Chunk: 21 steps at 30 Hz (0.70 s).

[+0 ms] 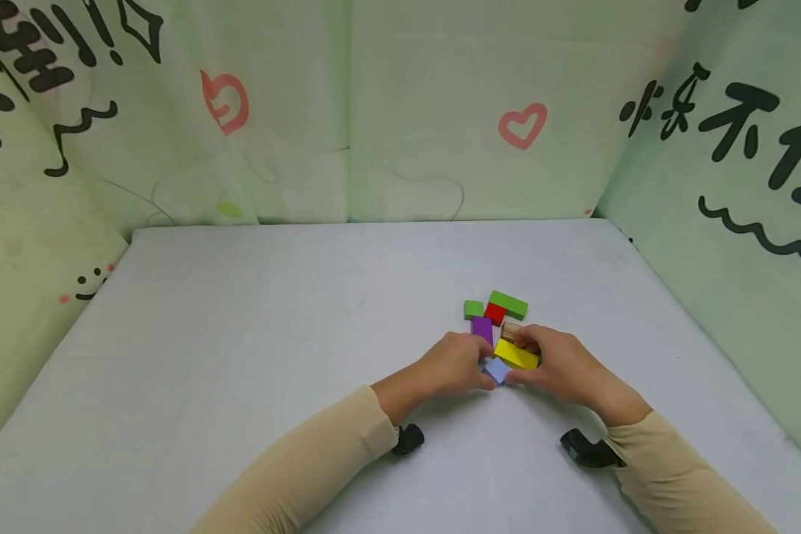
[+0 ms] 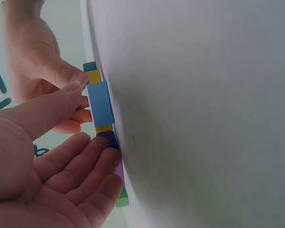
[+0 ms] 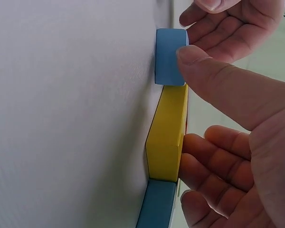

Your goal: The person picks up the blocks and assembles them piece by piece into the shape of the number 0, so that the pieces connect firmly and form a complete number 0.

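Both hands meet at a cluster of small coloured blocks on the white table. A light blue block (image 1: 497, 370) sits at its near end, between the thumb and index finger of my left hand (image 1: 455, 363); the other left fingertips lie by the purple block (image 1: 482, 328). The thumb of my right hand (image 1: 567, 365) touches the light blue block's right side. Its other fingers curl around the far side of the yellow block (image 1: 515, 355) and by the wooden block (image 1: 509, 331); I cannot tell whether they grip. Under the right hand, a darker blue block (image 3: 156, 204) adjoins the yellow one.
Beyond the hands, a red block (image 1: 495, 314), a small green block (image 1: 473, 309) and a long green block (image 1: 509, 304) lie close together. Pale green printed curtains (image 1: 407, 111) stand along the table's back and sides. The white table (image 1: 240, 319) extends far to the left.
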Tool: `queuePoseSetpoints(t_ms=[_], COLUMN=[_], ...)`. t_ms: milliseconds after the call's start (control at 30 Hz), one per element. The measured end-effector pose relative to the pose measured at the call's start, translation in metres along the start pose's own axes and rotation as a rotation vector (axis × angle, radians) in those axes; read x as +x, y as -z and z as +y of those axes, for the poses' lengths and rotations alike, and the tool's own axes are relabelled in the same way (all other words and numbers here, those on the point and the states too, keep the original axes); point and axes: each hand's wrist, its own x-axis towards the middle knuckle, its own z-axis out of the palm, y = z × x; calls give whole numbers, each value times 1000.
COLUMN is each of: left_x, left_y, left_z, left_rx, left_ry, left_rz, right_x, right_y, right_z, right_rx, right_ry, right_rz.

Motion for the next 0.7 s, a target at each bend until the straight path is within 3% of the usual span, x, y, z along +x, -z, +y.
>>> queuePoseSetpoints(t_ms=[233,700], left_x=[1,4], left_y=[0,-3], left_z=[1,6], left_rx=[37,63], left_ry=[-29,4], left_rz=[20,45], right_x=[0,-2], right_y=[0,-1], right_z=[1,2], right_rx=[2,6], right_ry=[20,47], right_rz=[10,-1])
